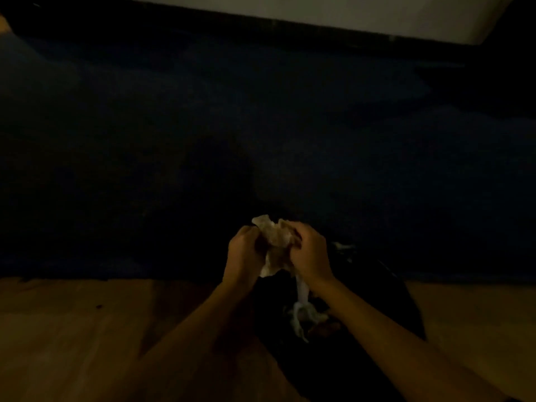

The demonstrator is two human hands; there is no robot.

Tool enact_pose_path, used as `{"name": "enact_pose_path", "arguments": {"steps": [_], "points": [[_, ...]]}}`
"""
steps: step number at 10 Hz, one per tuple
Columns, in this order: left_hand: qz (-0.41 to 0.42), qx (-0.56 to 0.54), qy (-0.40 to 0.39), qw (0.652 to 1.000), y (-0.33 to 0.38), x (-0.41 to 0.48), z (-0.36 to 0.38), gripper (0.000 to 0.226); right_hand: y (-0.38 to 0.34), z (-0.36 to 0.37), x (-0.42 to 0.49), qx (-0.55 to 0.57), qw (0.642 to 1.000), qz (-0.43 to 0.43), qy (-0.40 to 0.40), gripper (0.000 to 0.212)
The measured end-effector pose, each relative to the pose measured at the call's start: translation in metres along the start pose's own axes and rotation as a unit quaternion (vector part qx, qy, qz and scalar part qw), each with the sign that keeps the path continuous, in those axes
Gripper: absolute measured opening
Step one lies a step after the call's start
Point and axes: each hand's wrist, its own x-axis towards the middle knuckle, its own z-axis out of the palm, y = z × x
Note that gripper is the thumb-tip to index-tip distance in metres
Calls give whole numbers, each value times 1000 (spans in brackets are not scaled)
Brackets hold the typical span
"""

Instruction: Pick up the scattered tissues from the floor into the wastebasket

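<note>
The room is very dark. A crumpled pale tissue point(275, 242) is held between both hands in the lower middle of the view. My left hand point(243, 253) grips its left side and my right hand point(311, 253) grips its right side. Directly below the hands sits a dark wastebasket lined with a black bag point(391, 309), with several pale tissues point(301, 314) visible inside it. A strip of tissue hangs from my right hand down toward the basket.
A wooden floor point(87, 329) fills the lower left and right. A large dark blue rug or mat point(319, 140) covers the middle of the view. A pale wall point(319, 13) with a dark baseboard runs along the top.
</note>
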Motion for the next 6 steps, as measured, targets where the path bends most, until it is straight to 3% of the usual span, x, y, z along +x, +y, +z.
{"name": "enact_pose_path", "arguments": {"steps": [2,3,4,6], "points": [[9,63,-172,983,22,-60,67,17,65,-50,-79,-65,991,105,-48,8],[-43,110,-248,962,15,-73,86,33,94,-48,-98,-45,981,151,-117,34],[-93,116,-297,943,13,-85,89,53,115,-49,-113,-24,964,208,-167,40],[-67,156,-304,937,47,-101,64,38,75,-102,-120,-2,961,223,-163,40]]}}
